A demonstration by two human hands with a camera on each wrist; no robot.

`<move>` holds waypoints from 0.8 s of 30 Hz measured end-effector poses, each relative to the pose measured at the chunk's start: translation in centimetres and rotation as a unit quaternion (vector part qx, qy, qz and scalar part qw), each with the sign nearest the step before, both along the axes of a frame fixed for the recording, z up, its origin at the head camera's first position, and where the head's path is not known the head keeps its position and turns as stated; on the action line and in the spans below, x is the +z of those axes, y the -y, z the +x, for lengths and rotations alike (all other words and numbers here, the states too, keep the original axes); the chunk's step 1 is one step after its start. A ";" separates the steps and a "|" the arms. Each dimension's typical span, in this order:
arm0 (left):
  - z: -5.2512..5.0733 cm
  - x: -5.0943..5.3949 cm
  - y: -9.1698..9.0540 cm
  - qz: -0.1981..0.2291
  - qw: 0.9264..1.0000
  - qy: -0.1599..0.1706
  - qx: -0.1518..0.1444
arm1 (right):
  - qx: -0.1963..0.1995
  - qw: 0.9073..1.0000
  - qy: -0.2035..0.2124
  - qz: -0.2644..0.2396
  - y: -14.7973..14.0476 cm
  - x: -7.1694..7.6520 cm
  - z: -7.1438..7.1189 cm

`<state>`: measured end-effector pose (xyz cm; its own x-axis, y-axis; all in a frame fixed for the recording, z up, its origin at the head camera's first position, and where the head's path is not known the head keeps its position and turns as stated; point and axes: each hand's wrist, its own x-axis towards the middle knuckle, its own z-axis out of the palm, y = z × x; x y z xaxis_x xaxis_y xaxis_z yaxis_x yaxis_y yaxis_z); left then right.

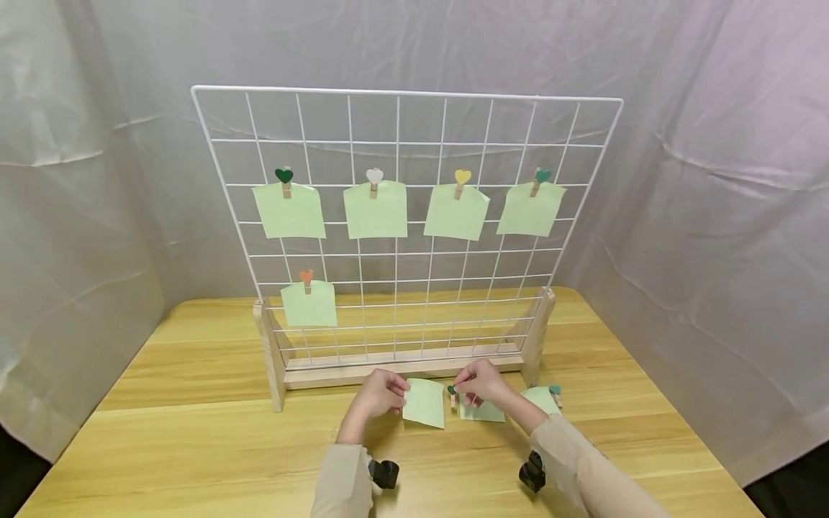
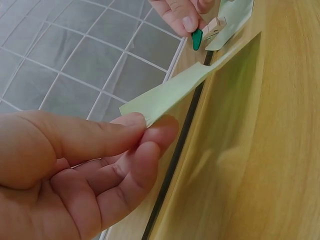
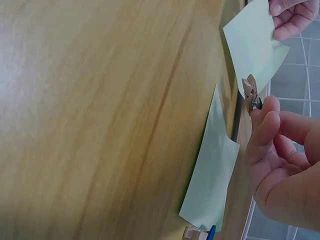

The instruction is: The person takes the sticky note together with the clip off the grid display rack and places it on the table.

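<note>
My left hand [image 1: 381,392] pinches a pale green paper note [image 1: 424,403] by its left edge, just above the table. In the left wrist view the note [image 2: 165,92] is held between thumb and index finger and bends a little. Beside it my right hand [image 1: 482,381] pinches a small wooden clothespin [image 3: 249,94] by its dark green heart [image 2: 197,39]. The clothespin's free end is close to the held note; the head view shows a gap between them. A second green note [image 1: 484,411] lies under my right hand, partly covered.
A white wire grid [image 1: 396,255] stands in a wooden base [image 1: 401,368] behind the hands. Several green notes [image 1: 376,210] hang on it from heart clothespins, with one lower left [image 1: 309,305]. Another note [image 1: 542,398] and a teal-heart clothespin [image 1: 555,393] lie to the right.
</note>
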<state>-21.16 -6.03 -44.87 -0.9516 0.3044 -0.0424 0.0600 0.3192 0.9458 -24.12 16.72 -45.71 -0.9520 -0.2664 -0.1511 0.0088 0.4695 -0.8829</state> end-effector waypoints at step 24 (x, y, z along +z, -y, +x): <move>-0.5 -0.4 -0.5 -0.053 0.998 0.000 -0.034 | -0.007 1.000 0.008 0.024 0.1 -0.5 -0.3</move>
